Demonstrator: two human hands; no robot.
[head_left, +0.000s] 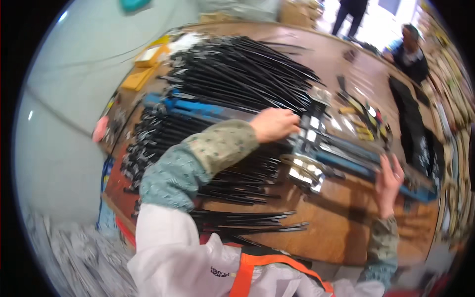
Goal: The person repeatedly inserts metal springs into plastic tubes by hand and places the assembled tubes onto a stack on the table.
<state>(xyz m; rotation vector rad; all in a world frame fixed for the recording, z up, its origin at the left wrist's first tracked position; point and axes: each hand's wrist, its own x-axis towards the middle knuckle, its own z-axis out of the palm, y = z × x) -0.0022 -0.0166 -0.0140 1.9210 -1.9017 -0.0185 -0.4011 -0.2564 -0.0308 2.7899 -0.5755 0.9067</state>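
Note:
A long blue metal rail (346, 165) crosses the table from upper left to lower right, with a shiny metal block (306, 171) across its middle. My left hand (275, 124) is at the rail just left of the block, its fingers curled; what they hold is hidden. At the rail's right part, my right hand (389, 179) has its fingers stretched out and apart, close to the rail's edge; it is slightly blurred. Thin black rods (247, 64) with pale ends lie in a large pile behind the rail, and more black rods (237, 190) lie in front of it.
Hand tools with yellow handles (363, 131) lie behind the rail on the wooden table (326, 225). Yellow boxes (141, 76) stand at the far left edge. Black material (408, 119) lies at right. A person (410, 54) is at the far right, another (350, 17) stands beyond.

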